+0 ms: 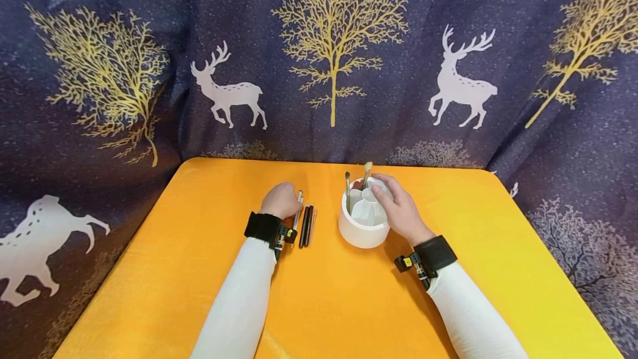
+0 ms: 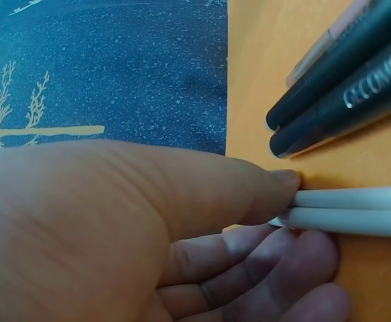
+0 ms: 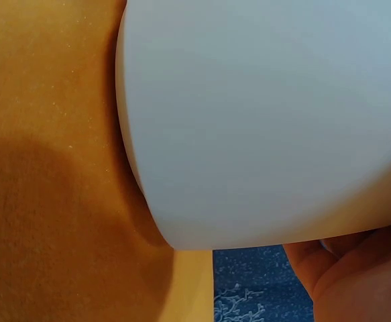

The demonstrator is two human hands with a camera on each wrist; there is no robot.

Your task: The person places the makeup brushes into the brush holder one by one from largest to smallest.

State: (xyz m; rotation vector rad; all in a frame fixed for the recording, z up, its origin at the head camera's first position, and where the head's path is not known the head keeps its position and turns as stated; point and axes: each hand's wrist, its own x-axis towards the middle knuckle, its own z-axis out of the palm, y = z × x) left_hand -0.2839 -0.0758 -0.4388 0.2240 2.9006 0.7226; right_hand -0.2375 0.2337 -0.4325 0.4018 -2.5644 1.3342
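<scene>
My left hand (image 1: 280, 201) is low over the table, its thumb and fingers pinching the ends of two slim white pen-like sticks (image 2: 356, 220). Beside them lie two black pens (image 2: 356, 111), one lettered "GECOMO", and a thin pinkish stick (image 1: 313, 229). My right hand (image 1: 402, 209) grips the right side of a round white organizer (image 1: 364, 236), with the thumb over its rim. Its pale outer wall (image 3: 262, 127) fills most of the right wrist view, where only part of the hand shows. One dark-tipped brush (image 1: 348, 187) and one cream-tipped brush (image 1: 367, 172) stand in its compartments.
The orange-yellow table (image 1: 329, 298) has its far edge just behind the organizer. A dark curtain (image 1: 349, 143) printed with deer and trees hangs along the back and sides.
</scene>
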